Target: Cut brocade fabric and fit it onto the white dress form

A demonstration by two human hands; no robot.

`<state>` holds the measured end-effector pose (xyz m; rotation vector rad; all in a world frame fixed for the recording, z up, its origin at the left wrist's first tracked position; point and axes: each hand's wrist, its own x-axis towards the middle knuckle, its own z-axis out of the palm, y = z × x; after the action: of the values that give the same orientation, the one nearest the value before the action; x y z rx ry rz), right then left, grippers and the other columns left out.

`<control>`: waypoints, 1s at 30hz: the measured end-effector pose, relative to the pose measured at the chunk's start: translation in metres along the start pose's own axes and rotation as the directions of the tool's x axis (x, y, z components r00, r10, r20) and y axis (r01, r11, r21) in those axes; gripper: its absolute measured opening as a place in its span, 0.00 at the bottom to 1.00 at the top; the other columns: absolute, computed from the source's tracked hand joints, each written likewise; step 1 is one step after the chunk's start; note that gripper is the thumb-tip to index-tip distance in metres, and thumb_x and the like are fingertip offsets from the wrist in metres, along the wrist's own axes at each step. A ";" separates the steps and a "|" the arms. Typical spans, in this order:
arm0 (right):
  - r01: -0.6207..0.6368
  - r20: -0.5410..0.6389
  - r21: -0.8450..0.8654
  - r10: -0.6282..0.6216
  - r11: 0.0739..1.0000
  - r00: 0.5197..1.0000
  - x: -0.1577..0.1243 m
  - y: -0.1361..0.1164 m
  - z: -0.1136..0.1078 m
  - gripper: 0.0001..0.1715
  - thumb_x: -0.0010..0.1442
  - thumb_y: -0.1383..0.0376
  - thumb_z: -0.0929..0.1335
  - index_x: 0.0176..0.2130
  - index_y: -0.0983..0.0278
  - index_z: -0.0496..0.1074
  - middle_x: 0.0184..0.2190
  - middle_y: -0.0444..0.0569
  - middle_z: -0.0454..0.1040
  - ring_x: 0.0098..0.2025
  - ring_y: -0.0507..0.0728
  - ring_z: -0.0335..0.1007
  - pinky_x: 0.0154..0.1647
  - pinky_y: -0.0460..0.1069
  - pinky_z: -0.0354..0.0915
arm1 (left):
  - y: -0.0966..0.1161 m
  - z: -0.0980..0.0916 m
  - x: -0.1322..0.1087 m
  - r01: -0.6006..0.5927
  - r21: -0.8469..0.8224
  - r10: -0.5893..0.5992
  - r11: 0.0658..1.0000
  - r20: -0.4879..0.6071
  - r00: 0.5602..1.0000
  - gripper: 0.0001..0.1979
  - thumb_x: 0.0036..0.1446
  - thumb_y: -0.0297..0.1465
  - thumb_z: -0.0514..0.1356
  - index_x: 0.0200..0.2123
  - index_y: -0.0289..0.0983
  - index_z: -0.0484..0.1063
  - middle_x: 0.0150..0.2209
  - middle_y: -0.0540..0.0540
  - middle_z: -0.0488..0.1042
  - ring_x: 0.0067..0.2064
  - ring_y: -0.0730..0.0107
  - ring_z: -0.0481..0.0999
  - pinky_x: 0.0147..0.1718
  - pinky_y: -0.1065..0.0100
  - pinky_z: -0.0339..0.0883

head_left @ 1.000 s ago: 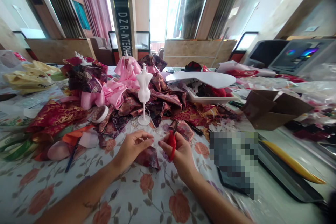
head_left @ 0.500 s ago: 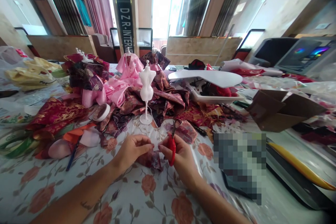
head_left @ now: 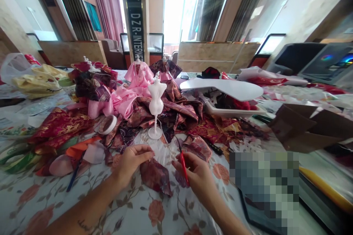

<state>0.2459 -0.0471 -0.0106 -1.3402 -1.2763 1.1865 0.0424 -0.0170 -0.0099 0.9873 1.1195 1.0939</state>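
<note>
My left hand (head_left: 135,161) pinches the top edge of a small dark maroon piece of fabric (head_left: 156,177), which hangs down over the tablecloth. In my right hand (head_left: 194,170) are red-handled scissors (head_left: 183,166), their dark blades pointing up and away from me. The scissors are apart from the cloth. Just beyond both hands stands a small white mannequin (head_left: 156,99) on a round base, upright and bare. Past my right hand lies a patterned fabric scrap (head_left: 198,148).
Brocade fabric (head_left: 62,123) and a white ribbon roll (head_left: 107,125) lie to the left. Behind are small dressed mannequins, one in pink (head_left: 138,73). A white tray (head_left: 234,109) and an open cardboard box (head_left: 306,128) stand right. A blue pen (head_left: 74,176) lies near my left forearm.
My hands have moved apart, the right one with the scissors going right and slightly down. More of the maroon fabric now shows, hanging from my left hand. The whole view has shifted a little.
</note>
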 end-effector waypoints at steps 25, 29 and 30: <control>0.088 0.175 -0.281 -0.039 0.956 0.984 -0.002 -0.006 -0.004 0.18 0.54 0.54 0.68 0.24 0.66 0.68 0.20 0.41 0.57 0.24 0.50 0.51 0.23 0.45 0.49 | -0.006 -0.008 0.004 -0.088 -0.021 0.088 0.996 0.025 0.996 0.15 0.44 0.30 0.69 0.38 0.37 0.77 0.30 0.51 0.74 0.32 0.77 0.70 0.35 0.75 0.63; 0.040 0.280 -0.262 0.036 0.964 0.959 -0.003 -0.003 0.000 0.18 0.53 0.54 0.68 0.25 0.67 0.68 0.20 0.41 0.58 0.24 0.50 0.52 0.24 0.45 0.48 | -0.003 -0.012 0.005 -0.163 0.057 0.156 0.985 0.102 0.982 0.15 0.49 0.30 0.66 0.42 0.38 0.74 0.30 0.52 0.73 0.32 0.77 0.70 0.35 0.75 0.63; 0.032 0.293 -0.255 0.046 0.966 0.955 -0.003 -0.003 0.001 0.18 0.53 0.55 0.68 0.25 0.67 0.68 0.20 0.41 0.58 0.24 0.50 0.52 0.24 0.45 0.48 | -0.003 -0.013 0.005 -0.175 0.062 0.168 0.983 0.099 0.981 0.15 0.49 0.30 0.66 0.42 0.37 0.74 0.30 0.52 0.72 0.32 0.76 0.70 0.35 0.74 0.64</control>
<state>0.2450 -0.0503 -0.0076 -1.3863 -1.6902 1.2962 0.0304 -0.0116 -0.0162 1.1967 1.0172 1.1395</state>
